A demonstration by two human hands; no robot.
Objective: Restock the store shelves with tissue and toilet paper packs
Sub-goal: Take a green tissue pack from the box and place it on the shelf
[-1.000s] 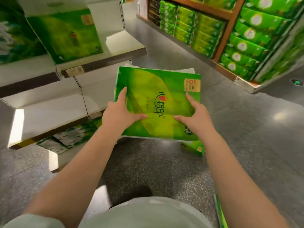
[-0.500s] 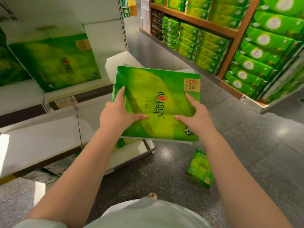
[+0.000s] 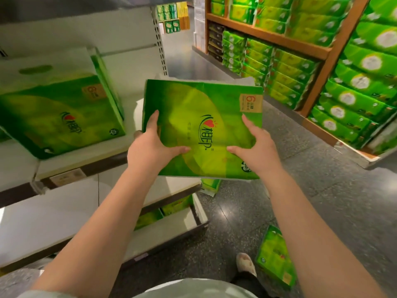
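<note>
A flat, rectangular tissue pack wrapped in glossy green and yellow plastic film [image 3: 204, 127] is held up in front of the person, above the floor and just to the right of the white metal shelving unit [image 3: 86, 160]. Its printed face is turned toward the camera, with a red heart logo in the middle and a tan square label bearing a "6" in the upper right corner (the film shows soft creases along the top edge). The left hand [image 3: 150, 145] grips the pack's lower left side, thumb laid across the front and the other fingers wrapped behind the edge. The right hand [image 3: 255, 149] grips the lower right side in the same way, thumb flat on the front.

On the white shelf to the left stands a larger boxy green pack of the same brand [image 3: 62, 117], with a white top and a slanted green side panel; its front is blurred. A paper price tag sits in the dark shelf edge strip below it. Lower white shelves hold a few more green packs, partly hidden.

The speckled dark grey polished floor [image 3: 322, 201] carries a small green pack [image 3: 276, 257] lying near the person's light shoe [image 3: 246, 264]. Across the aisle, a wooden-framed rack [image 3: 322, 67] is tightly filled with rows of green plastic-wrapped packs.
</note>
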